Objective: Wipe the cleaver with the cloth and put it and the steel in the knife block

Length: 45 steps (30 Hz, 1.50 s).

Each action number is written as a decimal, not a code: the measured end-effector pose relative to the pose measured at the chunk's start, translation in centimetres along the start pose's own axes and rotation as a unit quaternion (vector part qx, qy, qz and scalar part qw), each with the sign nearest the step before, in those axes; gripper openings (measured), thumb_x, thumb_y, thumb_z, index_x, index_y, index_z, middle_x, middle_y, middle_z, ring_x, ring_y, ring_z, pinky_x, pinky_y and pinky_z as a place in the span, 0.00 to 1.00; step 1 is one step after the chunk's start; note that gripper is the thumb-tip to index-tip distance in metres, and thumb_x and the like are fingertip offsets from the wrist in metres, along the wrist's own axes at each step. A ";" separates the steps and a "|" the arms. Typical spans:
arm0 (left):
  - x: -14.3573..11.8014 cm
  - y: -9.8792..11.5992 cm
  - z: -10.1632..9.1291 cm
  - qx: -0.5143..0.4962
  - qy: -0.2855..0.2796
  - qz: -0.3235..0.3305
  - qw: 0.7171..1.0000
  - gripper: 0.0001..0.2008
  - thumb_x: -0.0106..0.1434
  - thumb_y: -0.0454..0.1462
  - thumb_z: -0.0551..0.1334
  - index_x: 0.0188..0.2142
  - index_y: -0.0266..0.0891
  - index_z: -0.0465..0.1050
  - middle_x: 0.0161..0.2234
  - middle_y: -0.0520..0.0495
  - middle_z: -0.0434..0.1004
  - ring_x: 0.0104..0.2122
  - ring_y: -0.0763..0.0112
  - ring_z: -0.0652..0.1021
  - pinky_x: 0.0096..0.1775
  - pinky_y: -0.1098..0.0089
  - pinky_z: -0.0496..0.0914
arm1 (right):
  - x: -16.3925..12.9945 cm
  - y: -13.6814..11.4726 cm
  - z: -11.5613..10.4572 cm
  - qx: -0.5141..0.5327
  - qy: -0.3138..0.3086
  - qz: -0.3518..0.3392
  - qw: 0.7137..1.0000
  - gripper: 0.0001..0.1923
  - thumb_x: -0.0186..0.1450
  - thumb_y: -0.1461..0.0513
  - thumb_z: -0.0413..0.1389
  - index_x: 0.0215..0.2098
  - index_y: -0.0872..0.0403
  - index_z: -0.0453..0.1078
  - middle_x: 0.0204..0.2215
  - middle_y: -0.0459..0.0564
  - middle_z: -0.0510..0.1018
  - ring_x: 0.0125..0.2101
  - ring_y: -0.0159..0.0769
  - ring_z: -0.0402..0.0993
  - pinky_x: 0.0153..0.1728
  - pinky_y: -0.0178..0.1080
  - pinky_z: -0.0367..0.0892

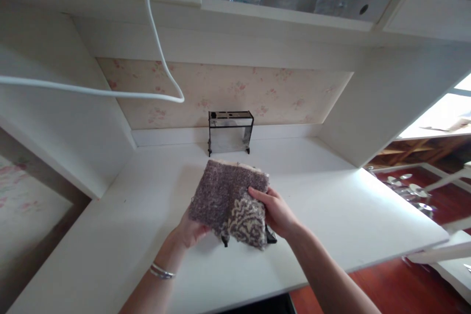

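Observation:
Between my two hands hangs a folded grey-brown cloth (221, 191) with a cream swirl pattern at its lower right corner. My left hand (192, 229) is closed around its lower left edge, most of the fingers hidden behind it. On the right edge, my right hand (275, 210) grips with the thumb on top and the other fingers underneath. Small black parts of another object (271, 236) stick out below the cloth; the rest of it is covered, and I cannot tell what it is.
Behind the cloth, a clear box-like stand with a black frame (230, 132) is on the white countertop (324, 225) near the wall. Overhead is a shelf (287, 13) with several bottles. A white cable (158, 44) dangles at upper left. Side panels flank the counter.

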State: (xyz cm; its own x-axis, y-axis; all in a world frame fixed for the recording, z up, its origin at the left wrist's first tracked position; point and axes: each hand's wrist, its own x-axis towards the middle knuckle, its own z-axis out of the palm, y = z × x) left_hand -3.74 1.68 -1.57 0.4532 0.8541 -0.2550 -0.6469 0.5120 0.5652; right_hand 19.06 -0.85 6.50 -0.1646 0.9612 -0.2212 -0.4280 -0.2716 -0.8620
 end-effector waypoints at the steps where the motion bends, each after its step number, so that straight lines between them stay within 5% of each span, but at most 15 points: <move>1: 0.0 0.4 0.9 0.012 -0.013 -0.022 1.000 0.10 0.61 0.37 0.60 0.42 0.42 0.75 0.39 0.42 0.79 0.35 0.58 0.80 0.31 0.61 0.77 | 0.0 -1.2 -0.3 0.012 0.011 -0.022 1.000 0.16 0.58 0.58 0.64 0.40 0.57 0.69 0.30 0.50 0.77 0.27 0.34 0.75 0.28 0.35 0.71; 5: -0.1 1.6 3.0 0.042 -0.045 -0.074 0.995 0.21 0.65 0.47 0.55 0.52 0.39 0.68 0.49 0.41 0.73 0.36 0.61 0.79 0.26 0.67 0.76 | 0.4 -4.6 -3.9 0.063 0.097 -0.142 0.983 0.18 0.56 0.57 0.66 0.42 0.54 0.70 0.34 0.48 0.78 0.29 0.36 0.76 0.29 0.35 0.73; 9: -0.2 1.5 3.0 0.070 -0.012 -0.050 0.996 0.20 0.64 0.46 0.56 0.51 0.37 0.69 0.43 0.43 0.74 0.32 0.70 0.78 0.25 0.74 0.73 | 0.4 -3.6 -10.8 0.048 0.226 -0.182 0.956 0.17 0.53 0.60 0.67 0.39 0.52 0.70 0.28 0.42 0.76 0.20 0.28 0.71 0.16 0.27 0.68; 13: 0.1 0.9 2.7 0.112 0.070 -0.030 0.991 0.17 0.60 0.45 0.62 0.45 0.37 0.73 0.39 0.47 0.73 0.27 0.78 0.74 0.21 0.79 0.67 | -1.7 -0.7 -16.6 -0.065 0.310 -0.045 0.947 0.18 0.53 0.61 0.67 0.39 0.52 0.70 0.32 0.46 0.78 0.23 0.30 0.73 0.21 0.29 0.73; 17: 0.5 0.5 2.7 0.166 0.119 0.003 0.979 0.16 0.57 0.44 0.64 0.41 0.36 0.73 0.36 0.48 0.72 0.26 0.80 0.72 0.21 0.80 0.63 | -4.8 -1.1 -18.9 -0.186 0.308 0.033 0.932 0.20 0.56 0.53 0.63 0.43 0.53 0.69 0.39 0.52 0.77 0.30 0.38 0.77 0.32 0.38 0.76; 19: 0.6 0.3 2.6 0.197 0.119 0.019 0.973 0.15 0.57 0.44 0.64 0.40 0.36 0.73 0.36 0.48 0.72 0.25 0.80 0.71 0.20 0.80 0.61 | -6.0 -2.5 -19.4 -0.337 0.339 0.051 0.877 0.23 0.57 0.47 0.59 0.44 0.54 0.70 0.40 0.55 0.77 0.31 0.43 0.77 0.31 0.42 0.74; 21: 0.8 0.2 2.5 0.234 0.115 0.033 0.965 0.14 0.58 0.44 0.63 0.40 0.37 0.72 0.35 0.48 0.72 0.24 0.80 0.70 0.19 0.80 0.59 | -6.9 -4.0 -19.3 -0.521 0.373 0.016 0.767 0.23 0.59 0.44 0.55 0.40 0.52 0.72 0.38 0.55 0.77 0.31 0.46 0.76 0.31 0.45 0.72; 23: 1.2 0.0 2.1 0.289 0.127 0.050 0.948 0.13 0.57 0.40 0.61 0.40 0.37 0.71 0.34 0.48 0.71 0.23 0.80 0.69 0.19 0.80 0.57 | -7.2 -4.8 -18.3 -0.645 0.335 -0.055 0.685 0.21 0.62 0.45 0.50 0.37 0.51 0.73 0.36 0.53 0.78 0.32 0.45 0.75 0.34 0.45 0.69; 27: 2.0 -0.7 1.1 0.432 0.153 0.087 0.884 0.15 0.54 0.32 0.56 0.42 0.39 0.71 0.40 0.47 0.69 0.26 0.78 0.68 0.20 0.79 0.61 | -5.9 -4.1 -13.8 -0.724 0.038 -0.114 0.679 0.19 0.68 0.55 0.44 0.50 0.49 0.70 0.37 0.51 0.78 0.33 0.39 0.74 0.34 0.38 0.67; 30: 2.3 -1.3 0.3 0.539 0.104 0.101 0.830 0.17 0.57 0.32 0.52 0.42 0.41 0.74 0.45 0.46 0.63 0.27 0.77 0.68 0.23 0.77 0.66 | -4.0 -2.6 -10.3 -0.788 -0.118 -0.090 0.598 0.24 0.64 0.63 0.47 0.58 0.44 0.63 0.38 0.50 0.78 0.33 0.39 0.75 0.31 0.36 0.64; 33: 2.1 -1.9 -0.1 0.642 0.056 0.145 0.751 0.20 0.62 0.32 0.48 0.45 0.46 0.76 0.42 0.46 0.57 0.31 0.75 0.68 0.34 0.73 0.71 | -2.3 -1.7 -8.5 -0.831 -0.172 -0.081 0.523 0.26 0.61 0.67 0.48 0.55 0.41 0.65 0.34 0.48 0.78 0.31 0.42 0.76 0.29 0.36 0.62; 37: 1.5 -2.3 0.1 0.729 0.007 0.169 0.664 0.25 0.63 0.28 0.45 0.44 0.49 0.77 0.40 0.48 0.54 0.37 0.74 0.69 0.49 0.66 0.66 | -1.1 -1.4 -7.9 -0.856 -0.211 -0.097 0.462 0.20 0.60 0.69 0.47 0.46 0.44 0.69 0.27 0.48 0.77 0.29 0.44 0.76 0.28 0.37 0.62; 41: 1.1 -2.3 0.4 0.752 -0.018 0.143 0.643 0.26 0.62 0.25 0.44 0.42 0.48 0.77 0.42 0.47 0.54 0.40 0.72 0.69 0.49 0.66 0.66 | -0.8 -1.8 -7.9 -0.870 -0.239 -0.115 0.416 0.21 0.57 0.70 0.49 0.46 0.45 0.67 0.27 0.49 0.77 0.29 0.44 0.76 0.29 0.38 0.62; 45: 0.8 -2.3 0.5 0.757 -0.018 0.151 0.635 0.22 0.62 0.26 0.45 0.41 0.44 0.75 0.43 0.46 0.54 0.39 0.71 0.69 0.47 0.65 0.67 | -0.9 -3.8 -7.5 -0.864 -0.231 -0.127 0.428 0.17 0.58 0.70 0.51 0.41 0.45 0.69 0.26 0.47 0.76 0.27 0.42 0.75 0.26 0.36 0.60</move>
State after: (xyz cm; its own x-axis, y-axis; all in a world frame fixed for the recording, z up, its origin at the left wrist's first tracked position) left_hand -1.52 1.12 -2.67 0.4798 0.8761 0.0462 0.6121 -0.3720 0.6978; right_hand 27.47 -0.38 6.55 -0.6374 0.7286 -0.2507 0.7471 0.6640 0.0302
